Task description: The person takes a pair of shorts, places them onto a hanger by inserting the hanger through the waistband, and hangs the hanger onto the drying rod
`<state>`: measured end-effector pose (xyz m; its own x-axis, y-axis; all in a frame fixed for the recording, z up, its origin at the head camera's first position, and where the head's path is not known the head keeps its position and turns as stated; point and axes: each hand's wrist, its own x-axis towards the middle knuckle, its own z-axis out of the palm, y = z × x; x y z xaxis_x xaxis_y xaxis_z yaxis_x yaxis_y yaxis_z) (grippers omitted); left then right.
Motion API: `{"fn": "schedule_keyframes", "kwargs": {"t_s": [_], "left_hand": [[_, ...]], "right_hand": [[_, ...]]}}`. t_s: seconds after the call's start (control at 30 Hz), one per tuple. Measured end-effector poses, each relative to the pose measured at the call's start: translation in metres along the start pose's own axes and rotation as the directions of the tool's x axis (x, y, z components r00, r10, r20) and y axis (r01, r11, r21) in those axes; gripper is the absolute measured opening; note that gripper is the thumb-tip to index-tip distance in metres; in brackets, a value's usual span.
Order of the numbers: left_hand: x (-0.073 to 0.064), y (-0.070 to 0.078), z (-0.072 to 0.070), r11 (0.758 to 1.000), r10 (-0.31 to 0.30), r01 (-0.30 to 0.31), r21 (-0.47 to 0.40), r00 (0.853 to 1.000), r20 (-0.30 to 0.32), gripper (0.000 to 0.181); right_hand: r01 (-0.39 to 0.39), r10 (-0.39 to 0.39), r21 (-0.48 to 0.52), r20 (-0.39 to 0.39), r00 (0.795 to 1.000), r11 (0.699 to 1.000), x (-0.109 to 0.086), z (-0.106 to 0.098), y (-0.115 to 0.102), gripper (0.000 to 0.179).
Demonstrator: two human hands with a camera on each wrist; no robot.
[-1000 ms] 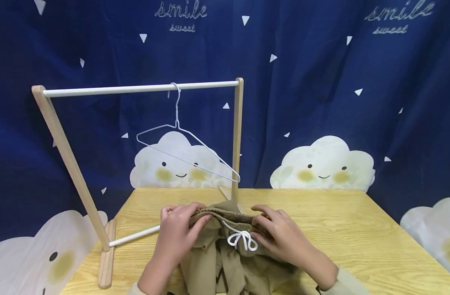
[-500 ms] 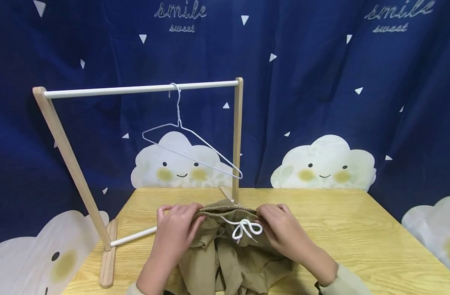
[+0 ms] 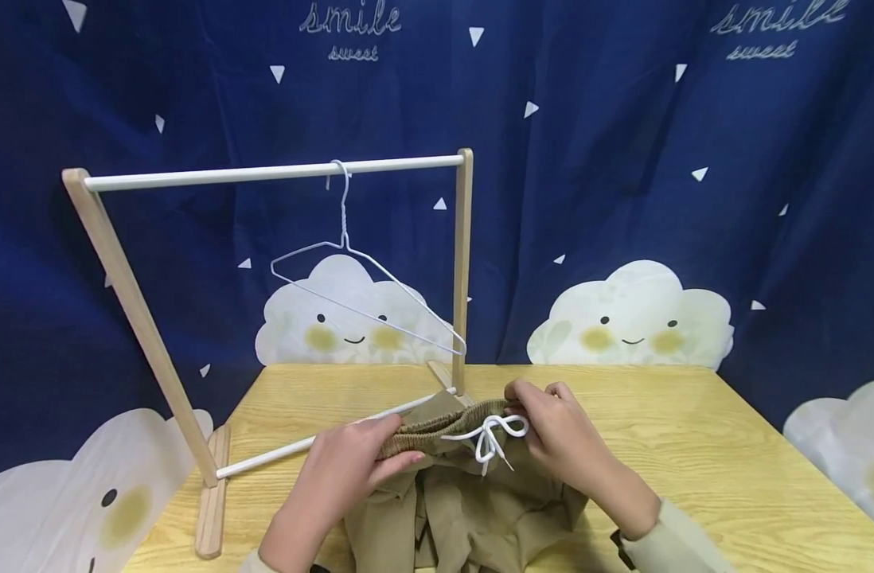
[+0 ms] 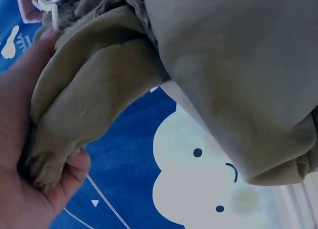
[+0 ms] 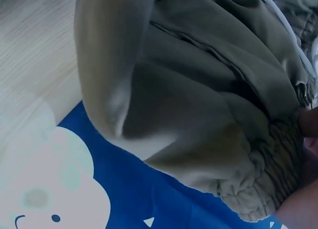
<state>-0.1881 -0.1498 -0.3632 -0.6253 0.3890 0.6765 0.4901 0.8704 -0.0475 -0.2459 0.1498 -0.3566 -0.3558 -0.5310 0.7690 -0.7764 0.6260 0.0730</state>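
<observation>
Currently, a khaki drawstring garment (image 3: 473, 509) is held at six o'clock of the head view, its waistband (image 3: 473, 415) pinched at nine o'clock by the left hand's (image 3: 347, 461) fingers and at three by the right hand's (image 3: 562, 438), a white hanger (image 3: 345, 239) hung at eleven.

Bright head view, dimmer, softer, bluish wrist views, shadowed folds in garment (image 3: 473, 509)

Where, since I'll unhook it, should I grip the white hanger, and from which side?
Grip the white hanger probably at its twisted neck, from the front: the neck hangs near-upright below the rail, with nothing in front.
</observation>
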Motion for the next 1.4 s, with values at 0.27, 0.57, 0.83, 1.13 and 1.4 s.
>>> {"fn": "schedule_keyframes", "kwargs": {"t_s": [0.27, 0.57, 0.83, 1.13, 1.4], "left_hand": [[0.002, -0.005, 0.004, 0.999, 0.038, -0.037, 0.019, 0.998, -0.054, 0.016], [0.009, 0.006, 0.007, 0.996, -0.083, 0.086, 0.029, 0.992, -0.092, 0.029], [0.014, 0.026, 0.016, 0.998, -0.055, 0.052, -0.028, 0.991, -0.119, 0.049], [0.015, 0.039, 0.028, 0.998, 0.009, -0.015, -0.067, 0.996, -0.091, 0.055], [0.015, 0.033, 0.027, 0.998, 0.049, -0.055, -0.041, 0.990, -0.131, 0.034]], "right_hand": [[0.009, -0.009, 0.017, 0.018, 1.000, 1.000, 0.000, -0.003, 0.001, 0.011], [0.036, -0.036, 0.087, -0.004, 0.999, 0.996, 0.008, -0.007, -0.012, 0.017], [0.045, -0.040, 0.124, -0.049, 0.998, 0.991, 0.013, -0.004, -0.023, 0.025], [0.084, -0.072, 0.170, -0.077, 0.994, 0.982, 0.014, -0.001, -0.034, 0.012], [0.094, -0.085, 0.199, -0.057, 0.995, 0.975, 0.004, -0.001, -0.035, 0.014]]}}
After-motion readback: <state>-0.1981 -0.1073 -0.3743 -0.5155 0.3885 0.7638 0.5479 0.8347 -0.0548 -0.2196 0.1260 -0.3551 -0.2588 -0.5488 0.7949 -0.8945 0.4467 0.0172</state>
